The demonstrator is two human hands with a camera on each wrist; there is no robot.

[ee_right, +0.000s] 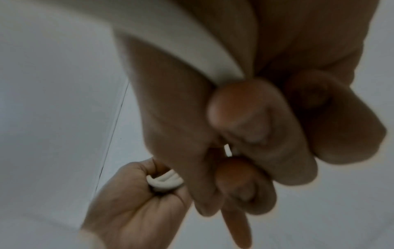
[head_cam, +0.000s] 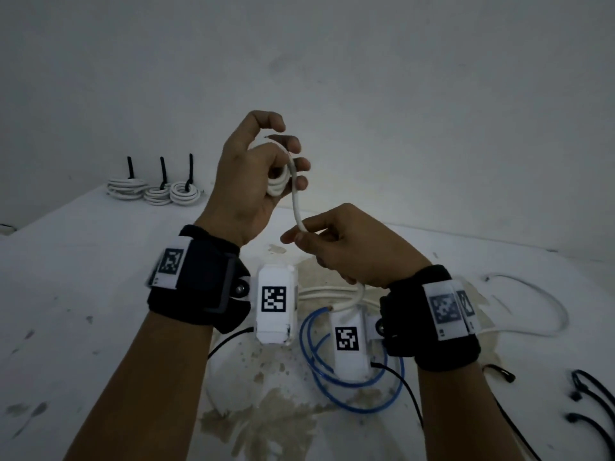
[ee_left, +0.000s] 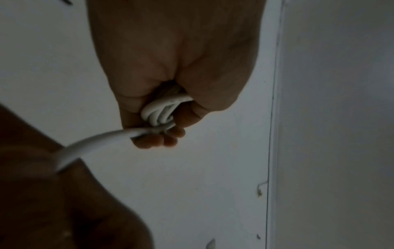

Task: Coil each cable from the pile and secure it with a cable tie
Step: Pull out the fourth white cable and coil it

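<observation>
Step in hand: coiling is judged to be under way; several turns of a round white plastic-sheathed cable (head_cam: 279, 181) are already gathered, and no tie is on it yet.

Left hand (head_cam: 248, 181): raised above the white, stained table surface (head_cam: 83, 277), palm turned toward the right hand. The lower fingers (ee_left: 170, 136) are curled round the bundled turns, which lie against the palm; index finger and thumb arch loosely over the top. The bundle is probably held high so that the slack hangs free and each turn can be laid without snagging.

Right hand (head_cam: 349, 247): at about 4 o'clock from the left hand, lower and just beside it. The free run of cable is pinched between thumb and forefinger and passes on through the curled fingers. This hold is judged to feed and guide the next turn.

Cable position: coil in the left palm; a short stiff span bridges down to the right hand; the remainder drops below the right wrist to the table.

Finished work: three white cable coils with upright black ties (head_cam: 156, 191) are set at 10 o'clock, at the far table edge, apparently kept apart from the unsorted stock.

Pile: a loose blue cable (head_cam: 349, 404) lies under the right wrist.

Supplies: black cable ties (head_cam: 589, 394) are laid at 4 o'clock near the table edge, within reach of the right hand.
</observation>
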